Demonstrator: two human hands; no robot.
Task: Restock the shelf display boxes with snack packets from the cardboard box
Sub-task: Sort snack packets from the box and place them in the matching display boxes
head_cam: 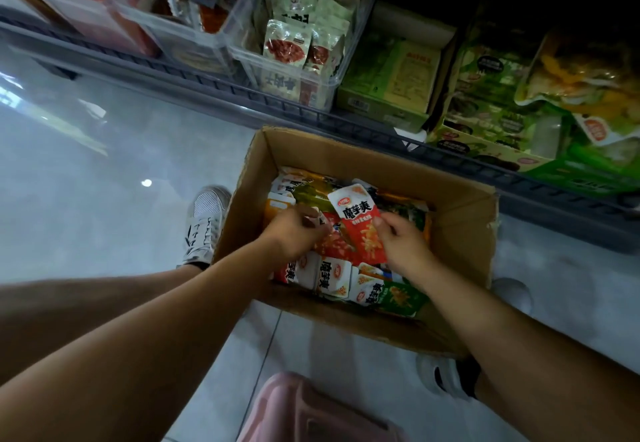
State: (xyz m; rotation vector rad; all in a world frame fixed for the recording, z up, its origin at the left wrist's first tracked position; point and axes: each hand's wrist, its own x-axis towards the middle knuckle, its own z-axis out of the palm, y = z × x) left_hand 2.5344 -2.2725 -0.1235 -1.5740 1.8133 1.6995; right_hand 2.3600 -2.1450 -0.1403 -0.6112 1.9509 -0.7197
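Observation:
An open cardboard box (pixel 460 233) sits on the floor below the shelf, holding several snack packets in red, orange and green. My right hand (pixel 403 244) pinches a red and white snack packet (pixel 360 223) and holds it up over the pile. My left hand (pixel 294 230) reaches into the box beside it, fingers curled among the packets; what it grips is hidden. On the shelf stand green cardboard display boxes (pixel 388 95) and a clear plastic bin (pixel 346 71) with white and red packets.
The grey shelf rail (pixel 214 88) runs diagonally just behind the box. More clear bins (pixel 194 43) with red packets stand at the left, green and yellow bags (pixel 588 88) at the right. My shoes (pixel 204 230) flank the box on the tiled floor.

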